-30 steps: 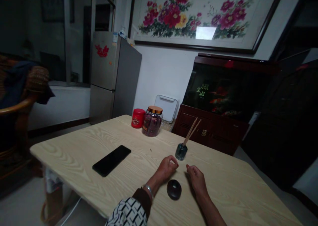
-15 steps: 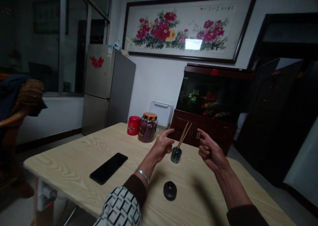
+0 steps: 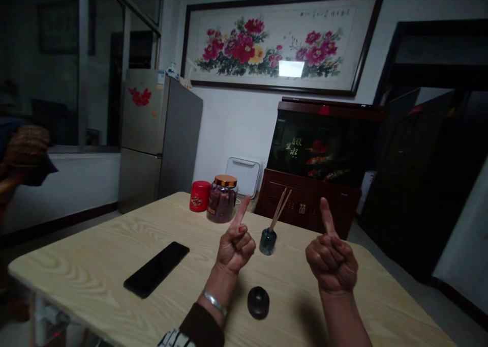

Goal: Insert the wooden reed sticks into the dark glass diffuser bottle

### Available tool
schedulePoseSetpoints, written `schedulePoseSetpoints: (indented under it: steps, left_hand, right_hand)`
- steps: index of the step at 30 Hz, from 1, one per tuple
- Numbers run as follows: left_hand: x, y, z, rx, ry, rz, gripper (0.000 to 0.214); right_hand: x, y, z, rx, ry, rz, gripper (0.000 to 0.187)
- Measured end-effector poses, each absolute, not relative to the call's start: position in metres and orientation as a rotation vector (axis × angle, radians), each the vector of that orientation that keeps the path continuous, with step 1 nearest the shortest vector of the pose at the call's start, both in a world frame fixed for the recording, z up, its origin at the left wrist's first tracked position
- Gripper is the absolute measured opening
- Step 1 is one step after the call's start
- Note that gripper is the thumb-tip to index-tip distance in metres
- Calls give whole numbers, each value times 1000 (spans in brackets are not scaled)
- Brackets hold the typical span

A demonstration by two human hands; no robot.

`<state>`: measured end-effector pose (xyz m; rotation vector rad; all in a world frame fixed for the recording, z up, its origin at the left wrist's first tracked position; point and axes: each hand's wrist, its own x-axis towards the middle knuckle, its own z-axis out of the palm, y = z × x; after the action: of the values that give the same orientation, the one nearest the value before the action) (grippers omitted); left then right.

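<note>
My left hand (image 3: 237,242) is raised over the table (image 3: 102,265), index finger pointing up and the other fingers folded into the palm. A silver bangle (image 3: 214,302) circles that wrist. To the right, my right hand (image 3: 331,258) makes the same shape, its index finger upright and the rest curled in. Neither hand holds anything. Between them stands a dark glass reed diffuser (image 3: 268,241) with thin sticks, nearest to the left hand but apart from it. Closer to me on the tabletop lies a small dark rounded object (image 3: 258,302); its kind is unclear.
A black phone (image 3: 156,269) lies on the left. At the far edge stand a red canister (image 3: 200,196) and a jar with a copper-coloured lid (image 3: 221,202). Beyond are a fridge (image 3: 143,113), a fish tank (image 3: 316,143) and a framed flower painting (image 3: 267,47).
Both index fingers, earlier pointing inward toward each other, now point upward. The hands have turned at the wrists and sit slightly lower. The view has shifted a little to the right.
</note>
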<state>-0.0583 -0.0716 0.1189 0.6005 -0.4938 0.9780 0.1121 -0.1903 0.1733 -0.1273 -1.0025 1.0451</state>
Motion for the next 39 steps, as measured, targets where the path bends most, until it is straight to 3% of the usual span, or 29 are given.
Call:
schedulePoseSetpoints:
  steps: [6,15,19,23,25,30,34,39]
  left_hand:
    - [-52,-69,107,650,-557,950,97]
    - [-49,-60,98,679,-450,998,92]
    - [-39,-33,85,802,-130,1036,71]
    - [-23,2,47,1159,481,1088,42]
    - [-16,13,24,1209,575,1112,30]
    - [-7,19,-12,1339,649,1097,16]
    - [-4,18,-16,1465,670,1068,31]
    - [-6,14,-14,1653,587,1015,77]
  right_hand:
    - [114,-182,157,-101,-978,1068,77]
    - [118,-171,148,-223,-978,1043,72]
    - [137,-150,135,-458,-930,1006,57]
    - [163,-101,96,-1130,-960,817,46]
    - [171,-72,73,-1395,-995,669,49]
    - [172,-14,33,-1490,-1091,529,61]
    - [166,1,23,-1545,-1171,476,46]
    - [159,-25,17,-1533,-1249,527,48]
